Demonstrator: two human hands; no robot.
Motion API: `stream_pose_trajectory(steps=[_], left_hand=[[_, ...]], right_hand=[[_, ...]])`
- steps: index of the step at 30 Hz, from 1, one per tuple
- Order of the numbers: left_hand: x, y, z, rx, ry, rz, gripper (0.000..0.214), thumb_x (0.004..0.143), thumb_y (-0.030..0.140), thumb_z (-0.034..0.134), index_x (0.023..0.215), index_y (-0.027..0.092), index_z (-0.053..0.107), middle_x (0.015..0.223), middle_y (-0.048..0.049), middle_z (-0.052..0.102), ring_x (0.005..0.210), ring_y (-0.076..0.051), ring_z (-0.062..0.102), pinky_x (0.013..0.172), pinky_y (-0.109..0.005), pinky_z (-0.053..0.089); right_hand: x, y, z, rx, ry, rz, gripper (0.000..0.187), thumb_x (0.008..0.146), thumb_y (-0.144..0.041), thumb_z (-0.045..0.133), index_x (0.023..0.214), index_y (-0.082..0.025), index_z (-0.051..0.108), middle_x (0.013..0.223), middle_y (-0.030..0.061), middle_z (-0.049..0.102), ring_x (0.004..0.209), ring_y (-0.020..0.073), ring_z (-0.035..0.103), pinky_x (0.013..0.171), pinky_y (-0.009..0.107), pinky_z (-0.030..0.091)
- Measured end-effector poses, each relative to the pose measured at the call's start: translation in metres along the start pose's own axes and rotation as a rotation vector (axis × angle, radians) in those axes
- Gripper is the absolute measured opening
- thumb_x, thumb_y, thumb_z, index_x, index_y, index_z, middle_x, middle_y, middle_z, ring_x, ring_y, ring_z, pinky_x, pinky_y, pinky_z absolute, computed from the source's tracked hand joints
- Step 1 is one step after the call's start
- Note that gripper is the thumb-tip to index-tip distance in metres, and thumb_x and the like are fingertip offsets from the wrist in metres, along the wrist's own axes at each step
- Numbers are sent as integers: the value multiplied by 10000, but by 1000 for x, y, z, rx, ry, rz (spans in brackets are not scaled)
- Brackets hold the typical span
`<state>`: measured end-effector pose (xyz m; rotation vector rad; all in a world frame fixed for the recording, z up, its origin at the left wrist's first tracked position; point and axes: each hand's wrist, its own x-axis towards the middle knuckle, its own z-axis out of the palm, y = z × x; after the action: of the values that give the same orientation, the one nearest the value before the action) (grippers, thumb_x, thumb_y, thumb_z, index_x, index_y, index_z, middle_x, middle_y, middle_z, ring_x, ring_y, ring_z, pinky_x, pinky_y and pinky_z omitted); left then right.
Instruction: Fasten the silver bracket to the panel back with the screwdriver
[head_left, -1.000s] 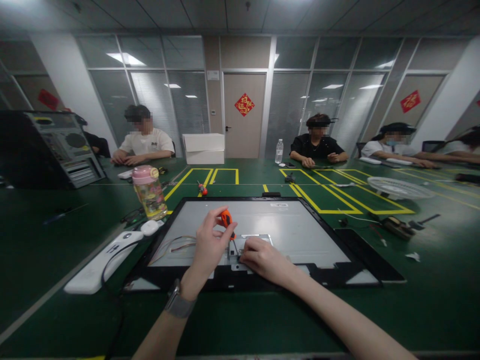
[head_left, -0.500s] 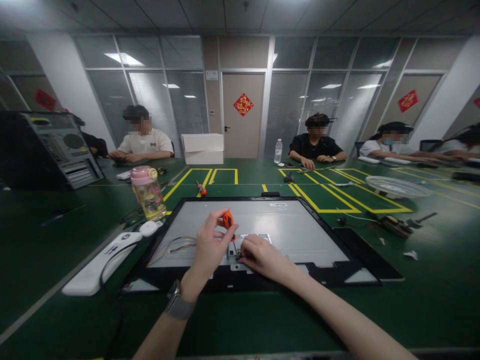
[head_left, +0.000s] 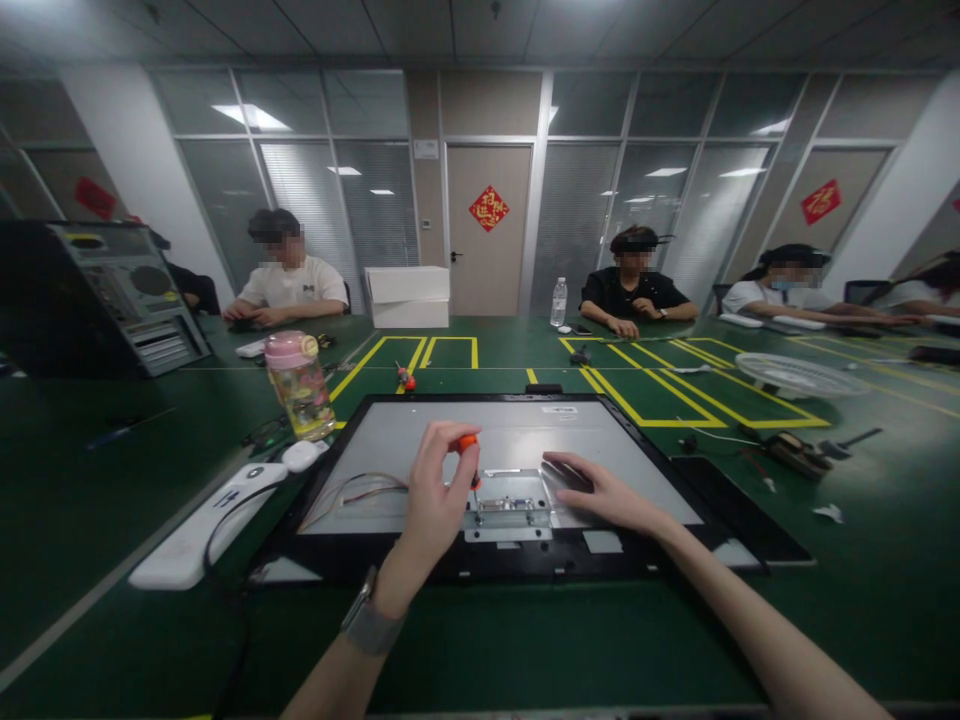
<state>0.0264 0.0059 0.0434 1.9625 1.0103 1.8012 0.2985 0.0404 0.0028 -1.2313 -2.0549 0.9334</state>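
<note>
A flat display panel [head_left: 360, 440] with a black frame and a grey metal back lies in front of me. On its lower middle sits a small metal bracket [head_left: 517, 490]. My left hand [head_left: 439, 485] is closed on a screwdriver [head_left: 469, 443] with an orange handle, which stands nearly upright. Its shaft points down to the bracket's left side; whether the tip sits in a screw is too small to tell. My right hand [head_left: 604, 495] is open, thumb and fingers apart, just over the panel to the right of the bracket. Thin wires [head_left: 367, 485] run left across the panel.
Left of the panel are a white power strip [head_left: 202, 525] with a black cable and a pink-lidded bottle [head_left: 300, 385]. A computer case [head_left: 120, 300] stands farther left. A dark flat slab [head_left: 742, 510] lies at the right. Several people sit across the green table [head_left: 525, 630].
My right hand has let go at the bracket and moved right, its fingers opening. My left hand stays on the screwdriver, now slightly to the right and more upright.
</note>
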Motion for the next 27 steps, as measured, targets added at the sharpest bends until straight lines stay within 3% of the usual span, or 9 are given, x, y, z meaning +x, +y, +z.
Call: stream_pose_trajectory(steps=[3,7,10,15,19,21,27], left_hand=[[-2,5,3,-46,-27,-30,213,958,249,397,1024,206,595,952,-60,604,853,-164,613,765,-297,515],[0,6,2,52,93,58,125,888,294,553,895,208,644,909,-48,587,867,-179,600,789,-315,507],[5,4,-1,69,153,17,132,882,297,562,877,205,657,886,-42,581,832,-170,592,756,-299,504],[9,1,-3,-45,79,-93,237,940,269,422,950,187,645,905,-54,635,858,-173,622,779,-297,502],[9,-3,-2,13,121,-33,146,874,296,562,883,208,678,907,-43,588,841,-167,592,762,-288,494],[9,-4,-3,26,129,-39,140,865,291,574,878,208,686,880,-37,592,820,-162,592,754,-284,493],[14,-5,-11,-107,82,-201,283,926,280,420,991,161,669,873,-58,682,886,-182,651,812,-303,509]], right_hand=[[-1,0,3,-12,-6,-18,607,833,-503,633,1332,-180,508,1406,144,497,1308,293,450,1132,504,303],[2,-1,9,-59,-6,-83,573,822,-481,657,1299,-186,539,1363,129,531,1260,279,495,1104,483,353],[3,-4,9,-57,-24,-103,578,815,-482,664,1294,-180,547,1364,136,529,1269,279,488,1104,483,353],[6,-11,5,-91,-88,-86,593,785,-508,694,1267,-187,567,1407,143,501,1337,305,417,1161,545,202],[15,-13,-1,-98,-180,-58,574,763,-518,710,1223,-205,573,1462,133,442,1381,311,352,1170,545,158],[23,-14,-4,-120,-238,-66,585,749,-505,726,1240,-233,560,1488,114,411,1405,310,308,1178,555,74],[35,-14,-9,-141,-333,-102,640,711,-551,743,1252,-259,564,1520,105,360,1426,295,265,1178,537,-22]])
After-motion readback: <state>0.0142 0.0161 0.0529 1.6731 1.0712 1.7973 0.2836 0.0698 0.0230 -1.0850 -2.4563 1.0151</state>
